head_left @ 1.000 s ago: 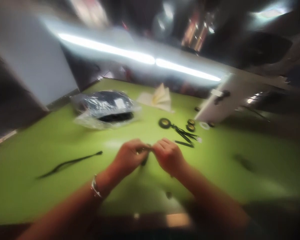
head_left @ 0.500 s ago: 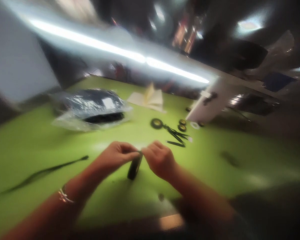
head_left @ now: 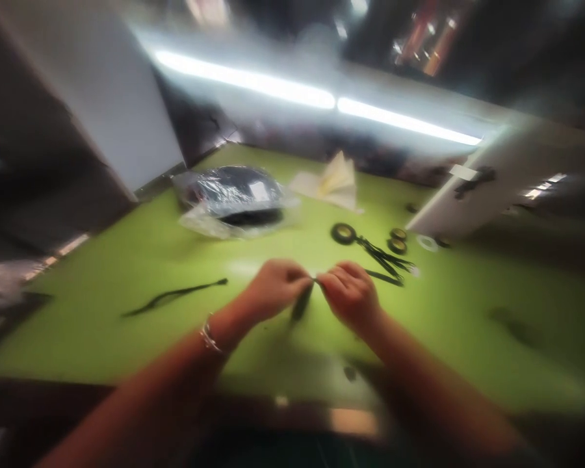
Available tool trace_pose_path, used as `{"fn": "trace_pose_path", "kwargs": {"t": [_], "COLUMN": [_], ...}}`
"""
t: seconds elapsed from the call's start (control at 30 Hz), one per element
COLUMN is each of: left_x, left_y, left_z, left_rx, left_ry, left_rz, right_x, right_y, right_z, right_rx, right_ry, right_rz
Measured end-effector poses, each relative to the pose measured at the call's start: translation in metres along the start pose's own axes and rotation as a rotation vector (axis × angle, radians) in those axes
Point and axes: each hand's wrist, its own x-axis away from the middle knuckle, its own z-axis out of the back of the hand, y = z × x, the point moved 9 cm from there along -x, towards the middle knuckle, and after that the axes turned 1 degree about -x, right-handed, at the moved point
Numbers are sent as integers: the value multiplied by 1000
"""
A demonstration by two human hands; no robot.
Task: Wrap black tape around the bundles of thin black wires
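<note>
My left hand (head_left: 281,284) and my right hand (head_left: 351,292) meet fingertip to fingertip above the table, both in a closed pinch. A short dark strip runs between the fingertips. From it hangs a dark roll, which looks like black tape (head_left: 302,303), seen nearly edge-on and blurred. Whether a wire lies inside the pinch I cannot make out. Left of my hands, a thin black cable (head_left: 175,292) lies on the green table. Beyond my right hand is a bundle of black cables (head_left: 383,257), with a black tape roll (head_left: 344,233) at its upper end.
Two small tape rolls (head_left: 398,242) and a white ring (head_left: 427,243) lie near an upright white panel (head_left: 448,201). A clear plastic bag (head_left: 238,195) with dark contents and an open booklet (head_left: 338,182) are farther back. The green table's (head_left: 102,351) front edge runs below my forearms.
The camera view has turned, so the table and things appear farther right and slightly higher. My hands keep their pinch, and the hanging roll shows less between them.
</note>
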Motion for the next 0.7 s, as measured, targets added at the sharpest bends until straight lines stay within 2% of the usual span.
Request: {"fn": "trace_pose_path", "kwargs": {"t": [0.07,0.13,0.3,0.5,0.7], "left_x": [2,4,3,-2,-3], "left_y": [13,19,5,-11,-11], "left_z": [3,4,4,-1,-5], "left_rx": [-78,-96,-28,169,296], "left_ry": [66,111,134,38,-64], "left_rz": [-106,-155,-50,57,105], "right_x": [-2,-4,-6,-5,-3], "right_y": [3,4,3,1,-2], "right_z": [-1,-1,1,3,7], "right_rx": [-19,-30,-63,-21,43], "right_ry": [-36,-64,-91,-78,-32], "right_rz": [-47,-72,-89,-73,-36]}}
